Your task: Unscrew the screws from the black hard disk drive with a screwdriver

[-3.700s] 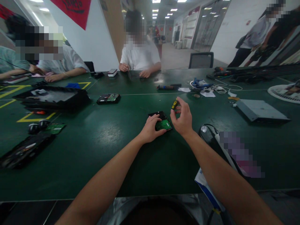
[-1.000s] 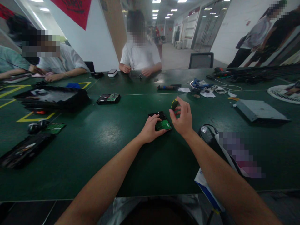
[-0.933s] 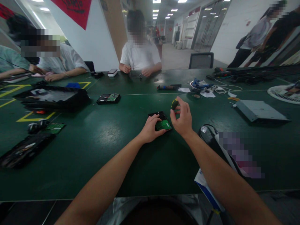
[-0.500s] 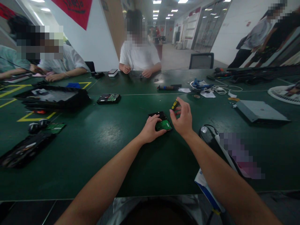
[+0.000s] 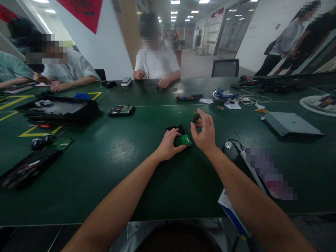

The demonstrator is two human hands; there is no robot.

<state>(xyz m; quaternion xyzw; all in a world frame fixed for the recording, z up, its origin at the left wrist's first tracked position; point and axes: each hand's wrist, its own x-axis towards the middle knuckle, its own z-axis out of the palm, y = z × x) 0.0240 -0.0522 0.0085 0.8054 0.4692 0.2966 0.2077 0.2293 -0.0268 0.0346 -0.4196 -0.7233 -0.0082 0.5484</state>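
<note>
1. The open device point(image 5: 185, 140), a dark casing with a green circuit board, lies flat on the surface point(image 5: 105, 196) just right of the frame's centre. I judge it light and stiff; the board looks the fragile part, so I would bear on the casing's edges rather than on its components.
2. My left grip point(image 5: 168, 145) spreads over the device's left part, fingers across the casing, thumb at its near edge, pinning it down. The surface looks glossy, so the device could slide if I pressed sideways.
3. My right grip point(image 5: 204, 129), just right of the device, is narrow, pinching a small yellow-and-dark tool handle point(image 5: 195, 117) between thumb and fingers. It seems light, hard and easy to roll; its rounded body is the place to hold. I cannot make out its tip.
4. Farther out, a similar opened unit point(image 5: 121, 110) lies left of centre, above mid-frame, with a black tray point(image 5: 60, 110) farther left. A grey metal box point(image 5: 293, 124), probably stiff and heavier, sits at the right.
</note>
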